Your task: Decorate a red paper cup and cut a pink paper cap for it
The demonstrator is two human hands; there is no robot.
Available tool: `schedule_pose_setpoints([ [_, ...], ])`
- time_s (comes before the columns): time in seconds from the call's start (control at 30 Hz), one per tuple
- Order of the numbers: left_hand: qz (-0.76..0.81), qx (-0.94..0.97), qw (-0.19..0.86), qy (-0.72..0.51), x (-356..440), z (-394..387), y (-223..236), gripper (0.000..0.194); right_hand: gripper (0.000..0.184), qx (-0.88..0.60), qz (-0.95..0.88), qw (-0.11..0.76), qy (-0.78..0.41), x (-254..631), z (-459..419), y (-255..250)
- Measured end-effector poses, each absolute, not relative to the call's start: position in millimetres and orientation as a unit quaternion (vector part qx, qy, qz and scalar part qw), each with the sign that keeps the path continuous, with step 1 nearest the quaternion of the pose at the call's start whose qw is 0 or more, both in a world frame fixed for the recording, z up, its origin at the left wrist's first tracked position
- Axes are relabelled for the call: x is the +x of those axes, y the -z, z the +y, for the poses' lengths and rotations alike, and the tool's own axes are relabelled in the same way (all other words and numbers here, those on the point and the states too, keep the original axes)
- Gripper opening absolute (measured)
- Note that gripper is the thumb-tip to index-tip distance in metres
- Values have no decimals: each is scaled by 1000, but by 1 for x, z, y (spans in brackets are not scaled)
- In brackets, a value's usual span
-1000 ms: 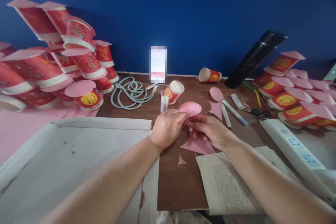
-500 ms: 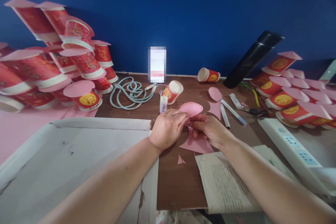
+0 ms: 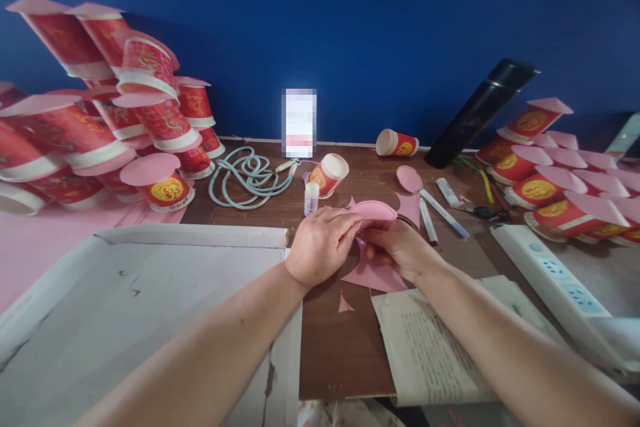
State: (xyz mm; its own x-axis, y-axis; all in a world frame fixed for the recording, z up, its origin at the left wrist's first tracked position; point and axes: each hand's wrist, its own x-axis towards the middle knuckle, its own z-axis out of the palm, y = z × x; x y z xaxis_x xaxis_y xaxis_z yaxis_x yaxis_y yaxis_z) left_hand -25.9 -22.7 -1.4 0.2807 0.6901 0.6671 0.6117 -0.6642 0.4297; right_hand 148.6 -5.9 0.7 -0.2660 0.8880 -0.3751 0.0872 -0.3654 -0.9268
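A pink paper disc (image 3: 374, 211) is pinched between my two hands over the table. My left hand (image 3: 323, 243) is closed at its left edge, the fingertips partly hidden. From the right, my right hand (image 3: 397, 247) grips its near edge with thumb and fingers. Pink paper scraps (image 3: 373, 273) lie below the hands. Just beyond my left hand stand a small glue bottle (image 3: 311, 198) and a tilted red paper cup (image 3: 329, 175). Another pink disc (image 3: 409, 179) lies farther right, beside white pens (image 3: 444, 213).
Stacked red cups with pink discs stand at left (image 3: 150, 121) and right (image 3: 540, 177). A coiled cable (image 3: 250, 180), a lit phone (image 3: 299, 123) and a leaning black bottle (image 3: 483, 110) are at the back. A white box (image 3: 165, 293), folded paper (image 3: 435, 347) and power strip (image 3: 555, 273) lie nearer.
The pink disc has shifted to the right and tipped flatter between my hands. Both hands stay in nearly the same place.
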Motion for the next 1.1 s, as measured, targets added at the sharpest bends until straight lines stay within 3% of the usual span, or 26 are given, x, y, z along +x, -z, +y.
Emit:
schedule_pose_setpoints([
  [0.6, 413, 773, 33, -481, -27, -23, 0, 20, 18, -512, -423, 332, -670, 143, -8, -9],
  [0.87, 427, 772, 41, -470, -29, -23, -1, 22, 11, -509, -406, 330, -684, 144, -8, -10],
  [1.1, 442, 769, 31, -461, -30, -23, -1, 22, 34, -488, -421, 312, -698, 149, -9, -16],
])
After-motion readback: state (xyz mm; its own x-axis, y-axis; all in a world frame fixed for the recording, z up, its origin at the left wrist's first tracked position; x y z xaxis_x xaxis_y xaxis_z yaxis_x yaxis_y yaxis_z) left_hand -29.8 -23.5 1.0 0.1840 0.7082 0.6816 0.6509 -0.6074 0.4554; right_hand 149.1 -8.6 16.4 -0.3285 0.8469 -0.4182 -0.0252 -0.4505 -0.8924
